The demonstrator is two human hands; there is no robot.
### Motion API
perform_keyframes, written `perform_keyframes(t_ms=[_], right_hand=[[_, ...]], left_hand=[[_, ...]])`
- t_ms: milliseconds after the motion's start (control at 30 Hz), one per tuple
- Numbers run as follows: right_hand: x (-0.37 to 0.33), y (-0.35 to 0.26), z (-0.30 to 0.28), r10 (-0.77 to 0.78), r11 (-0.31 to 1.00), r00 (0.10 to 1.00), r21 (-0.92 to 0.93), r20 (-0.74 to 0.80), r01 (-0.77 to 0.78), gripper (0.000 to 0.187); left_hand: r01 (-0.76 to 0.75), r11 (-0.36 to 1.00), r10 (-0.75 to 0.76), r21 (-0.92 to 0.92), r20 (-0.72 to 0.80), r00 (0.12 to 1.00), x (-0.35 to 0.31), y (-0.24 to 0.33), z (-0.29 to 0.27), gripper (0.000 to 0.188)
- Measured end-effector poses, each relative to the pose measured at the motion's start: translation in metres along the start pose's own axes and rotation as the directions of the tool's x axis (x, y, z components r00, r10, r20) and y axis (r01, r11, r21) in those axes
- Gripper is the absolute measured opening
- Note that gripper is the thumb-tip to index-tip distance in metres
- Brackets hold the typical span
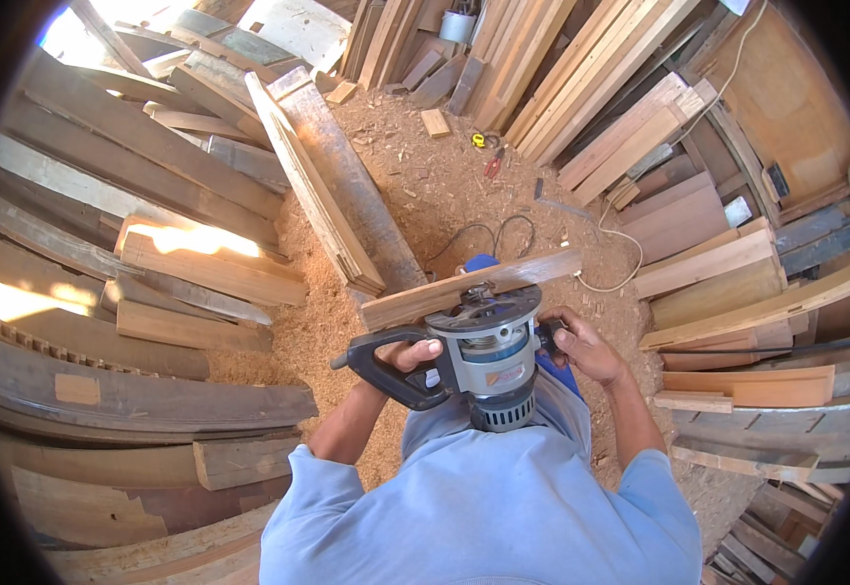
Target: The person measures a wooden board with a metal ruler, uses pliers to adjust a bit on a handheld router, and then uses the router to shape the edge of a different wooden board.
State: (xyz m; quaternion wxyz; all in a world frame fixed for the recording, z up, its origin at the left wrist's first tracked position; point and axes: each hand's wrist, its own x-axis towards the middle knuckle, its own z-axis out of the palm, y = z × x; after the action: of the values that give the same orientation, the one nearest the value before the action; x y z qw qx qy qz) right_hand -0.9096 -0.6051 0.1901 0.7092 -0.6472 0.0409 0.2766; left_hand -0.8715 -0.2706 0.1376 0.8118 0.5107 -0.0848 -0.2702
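Observation:
Both my hands hold a grey and black wood router (491, 369) close to my body. It lies tipped over, its round base plate turned away from me and its vented motor end toward my lap. My left hand (407, 355) is wrapped through the black D-shaped handle, thumb on top. On the other side my right hand (586, 348) grips the black side knob. Right beyond the base plate a narrow wooden board (407, 308) runs crosswise; whether the router touches it I cannot tell. The bit is mostly hidden.
Leaning planks (322, 190) stretch away ahead of me at the left. Sawdust covers the floor (400, 146), where a yellow tape measure (479, 140), red-handled pliers (494, 164) and a pale cord (608, 289) lie. Stacked lumber (727, 283) lines both sides.

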Motion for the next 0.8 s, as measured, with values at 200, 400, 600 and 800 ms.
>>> perform_keyframes(t_ms=[200,400,600,800], right_hand=[[0.003,0.005,-0.002,-0.033,0.999,0.999,-0.004,-0.008,0.033,0.061],[0.002,0.002,-0.003,-0.059,0.998,0.998,-0.024,-0.005,0.059,0.065],[0.000,0.027,-0.006,-0.025,0.985,0.999,0.172,0.047,0.016,0.093],[0.002,0.075,0.037,-0.015,0.965,0.982,0.260,0.187,-0.035,0.121]], left_hand=[[0.002,1.000,-0.001,0.012,-0.014,1.000,-0.001,-0.007,-0.005,0.072],[0.056,0.998,-0.056,-0.015,0.012,0.998,-0.002,-0.004,-0.005,0.070],[0.050,0.999,-0.050,-0.019,-0.012,0.999,-0.004,0.001,-0.002,0.068],[0.043,0.999,-0.043,0.006,0.001,0.999,-0.002,-0.013,-0.012,0.067]])
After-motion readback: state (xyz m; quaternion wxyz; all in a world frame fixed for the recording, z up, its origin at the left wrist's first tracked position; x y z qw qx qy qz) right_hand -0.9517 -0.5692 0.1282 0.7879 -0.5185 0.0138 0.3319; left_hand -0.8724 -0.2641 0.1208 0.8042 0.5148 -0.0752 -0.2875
